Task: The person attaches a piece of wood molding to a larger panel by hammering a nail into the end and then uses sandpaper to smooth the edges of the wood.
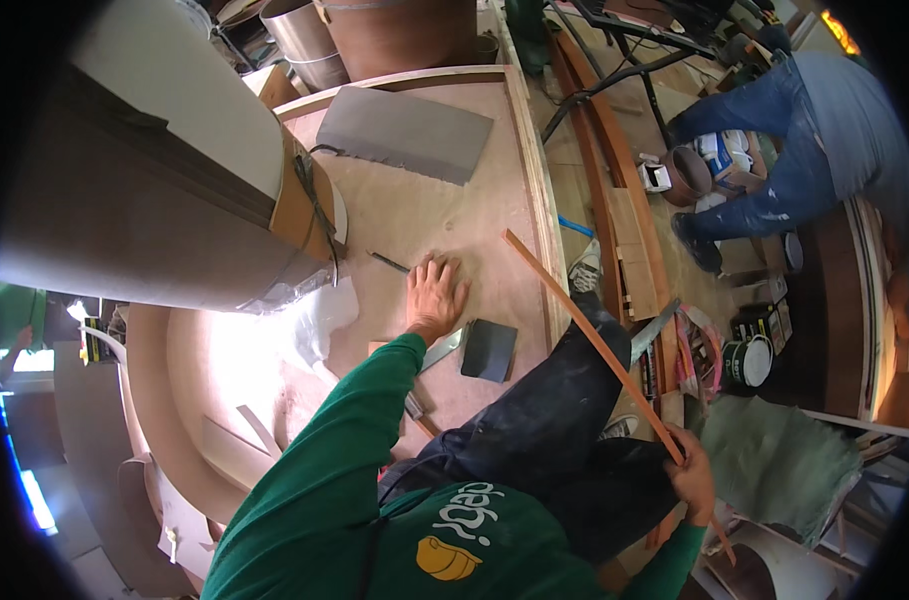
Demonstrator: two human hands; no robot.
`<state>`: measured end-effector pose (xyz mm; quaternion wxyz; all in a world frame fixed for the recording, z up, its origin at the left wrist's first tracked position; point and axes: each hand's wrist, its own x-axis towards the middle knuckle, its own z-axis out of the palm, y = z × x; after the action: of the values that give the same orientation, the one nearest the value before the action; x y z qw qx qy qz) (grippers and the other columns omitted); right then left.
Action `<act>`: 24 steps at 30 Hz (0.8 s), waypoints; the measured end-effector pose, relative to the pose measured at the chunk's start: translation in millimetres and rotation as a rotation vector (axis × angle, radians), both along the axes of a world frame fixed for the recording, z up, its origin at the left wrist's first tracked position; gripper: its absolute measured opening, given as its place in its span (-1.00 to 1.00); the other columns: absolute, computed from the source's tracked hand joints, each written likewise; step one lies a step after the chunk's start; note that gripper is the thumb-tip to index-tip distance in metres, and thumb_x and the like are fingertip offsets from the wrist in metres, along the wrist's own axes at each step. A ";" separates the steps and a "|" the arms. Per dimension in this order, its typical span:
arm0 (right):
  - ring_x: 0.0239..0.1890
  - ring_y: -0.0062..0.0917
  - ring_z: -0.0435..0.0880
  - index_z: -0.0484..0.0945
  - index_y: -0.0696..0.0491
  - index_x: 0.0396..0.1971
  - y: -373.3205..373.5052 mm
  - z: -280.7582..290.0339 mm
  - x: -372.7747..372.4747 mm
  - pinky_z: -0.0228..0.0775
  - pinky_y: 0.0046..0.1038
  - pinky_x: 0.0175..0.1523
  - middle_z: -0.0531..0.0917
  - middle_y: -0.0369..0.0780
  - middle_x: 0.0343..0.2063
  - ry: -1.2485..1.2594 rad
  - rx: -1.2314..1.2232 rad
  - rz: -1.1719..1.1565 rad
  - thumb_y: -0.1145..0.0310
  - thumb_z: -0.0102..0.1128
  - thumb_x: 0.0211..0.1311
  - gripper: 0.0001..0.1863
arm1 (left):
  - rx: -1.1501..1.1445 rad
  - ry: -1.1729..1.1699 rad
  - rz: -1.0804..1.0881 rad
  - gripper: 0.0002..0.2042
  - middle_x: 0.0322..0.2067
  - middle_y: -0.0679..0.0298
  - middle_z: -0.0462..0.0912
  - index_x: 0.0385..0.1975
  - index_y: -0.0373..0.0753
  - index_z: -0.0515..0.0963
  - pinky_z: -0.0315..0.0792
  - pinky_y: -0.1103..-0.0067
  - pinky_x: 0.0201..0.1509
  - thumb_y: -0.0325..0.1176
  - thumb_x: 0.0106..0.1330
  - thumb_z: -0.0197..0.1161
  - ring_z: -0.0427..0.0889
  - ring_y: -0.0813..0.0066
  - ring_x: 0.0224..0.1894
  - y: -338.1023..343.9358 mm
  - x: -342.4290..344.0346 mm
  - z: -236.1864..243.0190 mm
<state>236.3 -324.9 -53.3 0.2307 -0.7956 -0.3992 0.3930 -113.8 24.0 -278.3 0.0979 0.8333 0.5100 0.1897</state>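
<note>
My left hand (435,298) lies on the plywood surface (444,215), fingers apart, beside a dark pencil (384,258) whose end meets the fingers. Below it are a dark square pad (488,350) and a flat metal strip (442,346), partly hidden. My right hand (690,468) grips a long, thin orange-brown wooden strip (586,325), which slants across my leg toward the plywood. A grey sheet with a ragged edge (404,130) lies farther back on the plywood.
A large curved panel (154,240) stands at left. Metal drums (394,30) are behind. A co-worker in jeans (824,150) bends at right, near long boards (599,150), a paint can (749,362) and a green cloth (774,460). Black metal stand legs (624,70) stand at top.
</note>
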 end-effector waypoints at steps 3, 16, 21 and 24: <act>0.14 -0.29 0.63 0.56 0.18 0.20 -5.4 -2.7 3.3 0.32 -0.49 0.33 0.64 -0.09 -0.02 0.019 0.017 -0.014 0.78 0.10 -0.06 -0.33 | -0.041 0.022 0.012 -0.53 0.22 0.05 0.45 0.27 -0.11 0.45 0.16 0.10 0.42 -0.03 0.46 0.12 0.30 -0.03 0.39 -0.7 3.1 0.7; 0.15 -0.28 0.64 0.57 0.18 0.17 -4.0 -3.6 13.9 0.33 -0.45 0.33 0.66 -0.07 0.00 0.044 -0.012 -0.008 0.74 0.13 -0.08 -0.34 | -0.033 0.073 0.020 -0.51 0.23 0.07 0.45 0.28 -0.12 0.46 0.14 0.13 0.45 -0.01 0.46 0.11 0.28 0.02 0.42 -0.7 2.0 -1.5; 0.16 -0.30 0.64 0.57 0.17 0.18 1.0 2.6 11.7 0.32 -0.45 0.33 0.66 -0.08 0.03 0.046 -0.057 -0.021 0.74 0.15 -0.09 -0.32 | -0.025 0.047 0.005 -0.52 0.24 0.06 0.43 0.28 -0.11 0.46 0.13 0.11 0.45 -0.01 0.46 0.10 0.27 0.01 0.41 0.6 1.6 -4.4; 0.17 -0.32 0.63 0.57 0.16 0.19 -1.6 -0.7 15.7 0.32 -0.45 0.34 0.66 -0.10 0.04 0.076 -0.093 -0.046 0.74 0.16 -0.09 -0.32 | -0.032 0.025 -0.001 -0.52 0.24 0.05 0.43 0.28 -0.11 0.45 0.13 0.11 0.45 -0.02 0.46 0.11 0.27 -0.01 0.42 0.0 1.9 -2.5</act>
<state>252.0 -326.6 -54.0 0.2175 -0.7990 -0.3530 0.4356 -111.8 24.0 -280.9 0.1049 0.8342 0.5136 0.1711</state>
